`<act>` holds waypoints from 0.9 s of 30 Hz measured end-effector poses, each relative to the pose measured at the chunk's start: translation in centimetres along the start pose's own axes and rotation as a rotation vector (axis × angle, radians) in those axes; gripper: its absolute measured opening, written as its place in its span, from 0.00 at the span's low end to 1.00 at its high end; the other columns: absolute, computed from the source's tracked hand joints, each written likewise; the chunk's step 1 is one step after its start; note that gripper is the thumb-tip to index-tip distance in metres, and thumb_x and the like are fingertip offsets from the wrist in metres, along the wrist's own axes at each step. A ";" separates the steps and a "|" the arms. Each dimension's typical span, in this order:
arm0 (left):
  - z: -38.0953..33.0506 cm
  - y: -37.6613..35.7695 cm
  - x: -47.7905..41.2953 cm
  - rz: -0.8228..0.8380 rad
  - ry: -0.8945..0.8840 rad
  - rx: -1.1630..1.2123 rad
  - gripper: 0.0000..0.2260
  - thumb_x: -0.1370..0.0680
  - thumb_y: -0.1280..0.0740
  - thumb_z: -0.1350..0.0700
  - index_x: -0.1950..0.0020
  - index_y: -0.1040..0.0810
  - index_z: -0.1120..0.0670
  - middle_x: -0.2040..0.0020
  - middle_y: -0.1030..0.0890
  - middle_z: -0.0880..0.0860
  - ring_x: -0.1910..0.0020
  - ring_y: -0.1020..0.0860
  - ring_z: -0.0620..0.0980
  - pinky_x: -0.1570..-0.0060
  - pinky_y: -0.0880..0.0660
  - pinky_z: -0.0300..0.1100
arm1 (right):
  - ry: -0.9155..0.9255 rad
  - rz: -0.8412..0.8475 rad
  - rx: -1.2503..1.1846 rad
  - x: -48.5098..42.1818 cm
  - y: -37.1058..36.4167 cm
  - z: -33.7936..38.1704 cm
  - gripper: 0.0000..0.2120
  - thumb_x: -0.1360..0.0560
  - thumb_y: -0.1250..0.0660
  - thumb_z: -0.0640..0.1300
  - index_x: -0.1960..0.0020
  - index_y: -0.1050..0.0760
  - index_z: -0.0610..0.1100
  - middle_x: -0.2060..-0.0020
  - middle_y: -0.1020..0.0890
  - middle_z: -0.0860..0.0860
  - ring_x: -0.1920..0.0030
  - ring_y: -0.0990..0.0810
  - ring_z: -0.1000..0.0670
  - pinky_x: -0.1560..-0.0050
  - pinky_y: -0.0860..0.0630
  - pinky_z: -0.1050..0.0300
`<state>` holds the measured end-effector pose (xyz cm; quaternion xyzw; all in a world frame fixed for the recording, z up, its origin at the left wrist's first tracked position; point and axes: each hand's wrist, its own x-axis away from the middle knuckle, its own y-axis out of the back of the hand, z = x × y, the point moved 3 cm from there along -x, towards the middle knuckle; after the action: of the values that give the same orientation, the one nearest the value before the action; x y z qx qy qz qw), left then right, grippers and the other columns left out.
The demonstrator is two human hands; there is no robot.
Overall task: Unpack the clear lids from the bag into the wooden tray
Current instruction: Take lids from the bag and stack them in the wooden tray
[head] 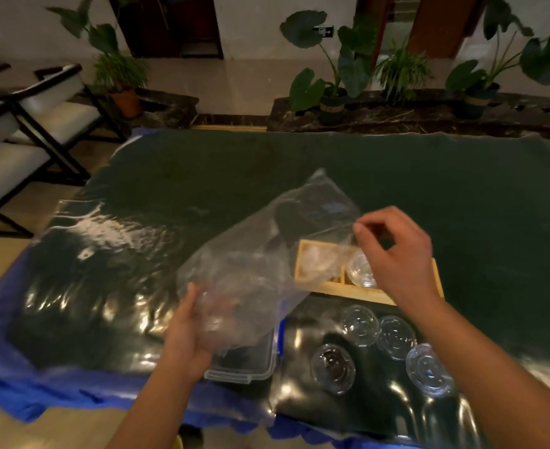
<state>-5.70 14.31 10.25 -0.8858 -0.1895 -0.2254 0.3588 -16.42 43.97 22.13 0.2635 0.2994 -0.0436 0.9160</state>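
Task partly done: two tray lids (360,272) fill the wooden tray (364,291); four loose lids (359,325) wait on the table (202,176); left hand (186,332) fingers grasp the bag (251,254), right hand (396,254) pinches its edge

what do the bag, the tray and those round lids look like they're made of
The bag: thin clear plastic film, glossy; it crumples and the tray shows through it. The tray: pale wood, matte, seemingly unvarnished. The lids: stiff clear plastic most likely, glossy with moulded rings; glass cannot be ruled out.

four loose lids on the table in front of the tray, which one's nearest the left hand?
The front-left lid, beside the clear box; the other three lie farther right of the left hand.
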 end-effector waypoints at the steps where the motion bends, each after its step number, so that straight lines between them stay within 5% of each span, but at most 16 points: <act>1: -0.2 -0.7 0.3 0.012 -0.004 -0.006 0.24 0.21 0.36 0.41 0.31 0.20 0.55 0.35 0.18 0.62 0.46 0.15 0.61 0.50 0.17 0.59 | 0.030 0.121 -0.009 -0.6 -0.2 2.0 0.03 0.24 0.30 0.42 0.52 0.17 0.45 0.59 0.18 0.53 0.57 0.20 0.56 0.55 0.26 0.68; 4: -0.9 -2.4 1.1 0.056 -0.034 -0.018 0.25 0.22 0.35 0.43 0.29 0.24 0.56 0.41 0.18 0.61 0.50 0.17 0.58 0.50 0.18 0.56 | 0.011 0.501 0.137 -1.7 -1.3 5.6 0.07 0.23 0.30 0.40 0.48 0.15 0.45 0.52 0.13 0.51 0.50 0.17 0.51 0.47 0.24 0.60; 7: -1.8 -3.4 2.0 0.081 -0.090 -0.080 0.22 0.25 0.34 0.44 0.35 0.21 0.54 0.49 0.17 0.59 0.54 0.17 0.58 0.53 0.18 0.54 | 0.076 0.453 0.264 -2.4 -0.9 7.4 0.09 0.23 0.31 0.40 0.46 0.14 0.45 0.49 0.13 0.49 0.47 0.15 0.48 0.44 0.21 0.51; 9: -2.1 -3.7 2.5 0.088 -0.111 -0.104 0.25 0.24 0.34 0.43 0.33 0.22 0.56 0.47 0.18 0.60 0.50 0.19 0.61 0.47 0.22 0.58 | 0.047 0.582 0.262 -2.1 -1.3 7.8 0.09 0.23 0.30 0.42 0.46 0.15 0.49 0.52 0.12 0.53 0.53 0.15 0.55 0.50 0.19 0.56; 11: -2.1 -3.9 2.9 0.064 -0.113 -0.125 0.27 0.24 0.34 0.44 0.30 0.24 0.58 0.44 0.20 0.62 0.45 0.21 0.64 0.41 0.26 0.62 | 0.000 0.929 0.286 -0.5 -3.1 8.1 0.11 0.23 0.30 0.48 0.41 0.18 0.55 0.55 0.15 0.59 0.61 0.19 0.65 0.62 0.25 0.71; 14: -1.6 -4.4 3.4 0.011 -0.096 -0.197 0.22 0.18 0.36 0.46 0.30 0.24 0.58 0.43 0.20 0.63 0.44 0.22 0.63 0.42 0.28 0.62 | 0.082 1.224 0.297 2.2 -6.0 9.2 0.23 0.27 0.33 0.65 0.34 0.28 0.64 0.51 0.25 0.68 0.57 0.26 0.67 0.56 0.31 0.72; 17: -1.1 -4.6 3.9 -0.014 -0.109 -0.216 0.18 0.17 0.36 0.48 0.36 0.20 0.60 0.45 0.18 0.64 0.50 0.17 0.62 0.48 0.21 0.58 | 0.184 1.257 0.287 4.8 -8.4 10.2 0.29 0.28 0.29 0.62 0.29 0.31 0.58 0.52 0.26 0.64 0.59 0.26 0.65 0.57 0.32 0.77; 21: -1.0 -3.8 4.4 -0.039 -0.111 -0.272 0.16 0.17 0.35 0.47 0.37 0.18 0.57 0.48 0.13 0.61 0.53 0.13 0.59 0.55 0.16 0.56 | -0.042 1.174 0.160 6.5 -8.6 9.8 0.16 0.22 0.31 0.45 0.35 0.23 0.42 0.47 0.17 0.46 0.47 0.19 0.47 0.53 0.29 0.72; 24: -1.3 -3.0 5.0 -0.045 -0.105 -0.250 0.16 0.17 0.36 0.45 0.40 0.19 0.56 0.55 0.13 0.57 0.63 0.14 0.53 0.70 0.19 0.46 | -0.186 1.116 -0.024 7.0 -7.1 9.5 0.10 0.21 0.32 0.44 0.42 0.20 0.41 0.50 0.17 0.49 0.48 0.18 0.50 0.49 0.22 0.65; 27: -1.1 -2.8 5.4 -0.030 -0.098 -0.259 0.15 0.17 0.37 0.44 0.43 0.18 0.54 0.57 0.13 0.54 0.65 0.14 0.51 0.72 0.20 0.43 | -0.287 1.075 -0.063 8.1 -6.6 9.2 0.15 0.19 0.35 0.44 0.36 0.24 0.38 0.46 0.21 0.49 0.42 0.21 0.50 0.47 0.26 0.69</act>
<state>-2.90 16.40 15.41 -0.9317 -0.1891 -0.2099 0.2283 -6.58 34.24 20.76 0.3429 -0.0037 0.4035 0.8483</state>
